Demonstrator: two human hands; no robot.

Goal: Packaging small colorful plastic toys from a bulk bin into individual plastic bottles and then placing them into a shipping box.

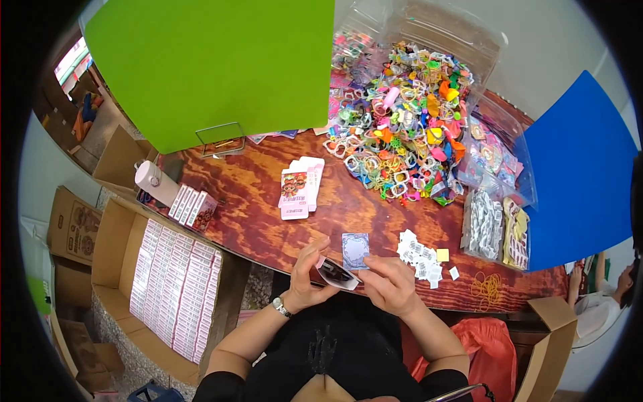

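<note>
Near the table's front edge, my left hand (309, 273) wraps around a small pale pink box (337, 273). Its near side is open and shows a dark inside. The fingers of my right hand (390, 284) are closed at the box's right end. A lavender card (355, 251) with an ornate border is just beyond the box, beside my right fingertips; whether they touch it I cannot tell. Farther off is a loose stack of flat pink cartons (299, 191) with cartoon figures. Small white printed slips (417, 254) are piled right of my right hand, next to a yellow square pad (443, 254).
A big heap of colourful trinkets (408, 127) covers the back right. Clear bins (483, 224) hold packets. Rubber bands (487, 289) lie at right. Green (214, 67) and blue boards (576, 181) stand behind. At left are a pink bottle (155, 182), finished boxes (193, 206) and a filled carton (114, 278).
</note>
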